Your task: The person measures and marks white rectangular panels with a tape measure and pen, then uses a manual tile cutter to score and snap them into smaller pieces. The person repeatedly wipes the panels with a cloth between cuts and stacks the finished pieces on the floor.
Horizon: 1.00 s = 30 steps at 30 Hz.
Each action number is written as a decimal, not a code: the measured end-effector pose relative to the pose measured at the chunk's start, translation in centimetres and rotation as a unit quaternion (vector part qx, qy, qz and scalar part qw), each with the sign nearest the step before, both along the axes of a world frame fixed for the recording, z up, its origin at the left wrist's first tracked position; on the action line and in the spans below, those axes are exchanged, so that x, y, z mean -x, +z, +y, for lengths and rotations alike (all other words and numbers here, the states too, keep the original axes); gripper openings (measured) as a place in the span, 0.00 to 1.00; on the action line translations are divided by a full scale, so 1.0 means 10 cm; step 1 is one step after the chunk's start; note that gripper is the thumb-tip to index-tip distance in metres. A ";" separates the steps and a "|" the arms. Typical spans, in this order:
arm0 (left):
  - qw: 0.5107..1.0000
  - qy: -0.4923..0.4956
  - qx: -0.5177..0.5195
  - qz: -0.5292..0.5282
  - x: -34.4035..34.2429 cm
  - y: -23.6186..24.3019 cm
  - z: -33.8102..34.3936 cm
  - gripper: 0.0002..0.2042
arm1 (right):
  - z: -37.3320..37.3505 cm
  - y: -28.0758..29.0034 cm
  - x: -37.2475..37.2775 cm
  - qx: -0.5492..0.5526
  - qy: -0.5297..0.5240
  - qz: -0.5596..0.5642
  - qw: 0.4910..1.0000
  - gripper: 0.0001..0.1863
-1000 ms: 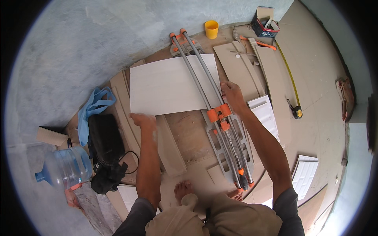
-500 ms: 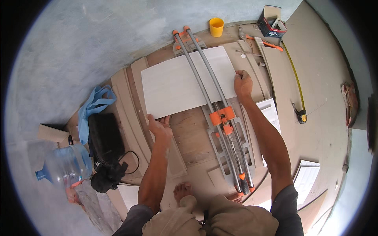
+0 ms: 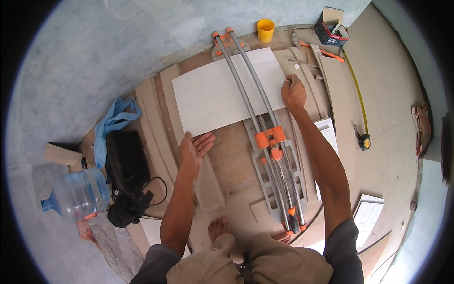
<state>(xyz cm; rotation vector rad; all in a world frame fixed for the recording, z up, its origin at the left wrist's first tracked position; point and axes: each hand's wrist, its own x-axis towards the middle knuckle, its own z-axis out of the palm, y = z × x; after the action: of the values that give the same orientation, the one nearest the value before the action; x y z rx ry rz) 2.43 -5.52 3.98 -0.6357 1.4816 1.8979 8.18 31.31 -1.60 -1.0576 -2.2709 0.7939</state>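
Observation:
A white rectangular tile [image 3: 208, 94] lies under the twin steel rails of a manual tile cutter [image 3: 239, 78]. The cutter's orange carriage [image 3: 269, 137] sits on the rails, nearer to me than the tile. At the tile's near left corner is my left hand [image 3: 193, 147], palm turned up and fingers stretched out, with the thumb against the edge. My right hand [image 3: 294, 92] is closed at the tile's right edge; its fingertips are partly hidden.
Near the wall stand a yellow cup [image 3: 266, 31], a hammer [image 3: 314, 49] and an open box [image 3: 332, 33]. An extended tape measure [image 3: 363, 141] lies right. To the left are a black bag [image 3: 125, 158], a blue strap [image 3: 113, 120] and a large water bottle [image 3: 78, 194]. Tile strips surround the cutter.
The tile has slid slightly away from me along the cutter. My left hand's fingers have come out from under the tile's near edge and straightened. My right hand stays at the right edge.

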 end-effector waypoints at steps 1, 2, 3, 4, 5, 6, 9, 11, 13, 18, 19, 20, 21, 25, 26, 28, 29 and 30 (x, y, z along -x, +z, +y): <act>1.000 -0.009 -0.009 -0.015 0.01 0.01 0.00 0.28 | 0.08 -0.06 -0.04 -0.028 0.022 0.013 0.999 0.15; 0.999 -0.018 -0.018 -0.030 0.03 0.02 0.01 0.28 | 0.15 -0.12 -0.06 -0.056 0.044 0.026 0.997 0.15; 0.998 -0.002 -0.037 -0.048 0.06 0.01 -0.03 0.27 | 0.14 -0.11 -0.05 -0.052 0.049 0.023 0.997 0.15; 0.996 0.014 -0.056 -0.065 0.10 0.00 -0.05 0.26 | 0.13 -0.09 -0.03 -0.048 0.053 0.021 0.997 0.15; 0.993 0.030 -0.075 -0.082 0.10 -0.01 -0.09 0.25 | 0.11 -0.08 -0.02 -0.044 0.058 0.018 0.997 0.15; 0.992 0.029 -0.086 -0.090 0.10 -0.01 -0.10 0.25 | 0.13 -0.07 -0.01 -0.043 0.063 0.015 0.997 0.15; 0.987 0.029 -0.119 -0.103 0.07 0.02 -0.10 0.25 | 0.17 -0.06 0.00 -0.045 0.074 0.003 0.996 0.15; 0.985 0.032 -0.139 -0.100 0.01 0.06 -0.04 0.25 | 0.23 -0.07 -0.02 -0.051 0.074 -0.007 0.996 0.16; 0.974 0.081 -0.161 -0.138 0.01 0.03 -0.04 0.26 | 0.22 -0.07 -0.01 -0.049 0.077 -0.004 0.996 0.17; 0.952 0.140 -0.223 -0.159 -0.03 -0.10 -0.11 0.26 | 0.19 -0.08 -0.03 -0.027 0.095 -0.023 0.995 0.21; 0.950 0.145 -0.228 -0.157 -0.05 -0.14 -0.11 0.26 | 0.19 -0.08 -0.02 -0.030 0.099 -0.032 0.994 0.21; 0.948 0.150 -0.234 -0.154 -0.08 -0.18 -0.11 0.25 | 0.19 -0.07 -0.02 -0.033 0.104 -0.042 0.993 0.22; 0.961 0.112 -0.210 -0.138 -0.12 -0.19 -0.11 0.25 | 0.21 -0.07 -0.02 -0.028 0.104 -0.052 0.993 0.23; 0.999 -0.034 0.020 -0.018 -0.30 0.03 -0.08 0.23 | 0.16 0.03 -0.08 -0.049 0.096 -0.088 0.990 0.24; 0.991 -0.072 0.109 0.022 -0.31 0.11 -0.10 0.23 | 0.11 0.05 -0.09 -0.067 0.087 -0.098 0.989 0.24; 0.930 -0.112 0.280 0.209 -0.22 0.14 -0.15 0.24 | 0.09 0.07 -0.11 -0.052 0.081 -0.102 0.990 0.25; 0.875 -0.130 0.359 0.297 -0.18 0.15 -0.17 0.24 | 0.09 0.07 -0.11 -0.045 0.078 -0.105 0.990 0.25; 0.836 -0.135 0.395 0.356 -0.15 0.10 -0.20 0.24 | 0.10 0.08 -0.08 0.024 0.082 -0.070 0.994 0.26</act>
<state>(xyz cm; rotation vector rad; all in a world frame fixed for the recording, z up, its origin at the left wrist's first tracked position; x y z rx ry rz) 3.95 -7.50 5.00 0.0130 2.7188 1.2759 8.96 32.32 -0.81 -0.9857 -2.4937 0.8694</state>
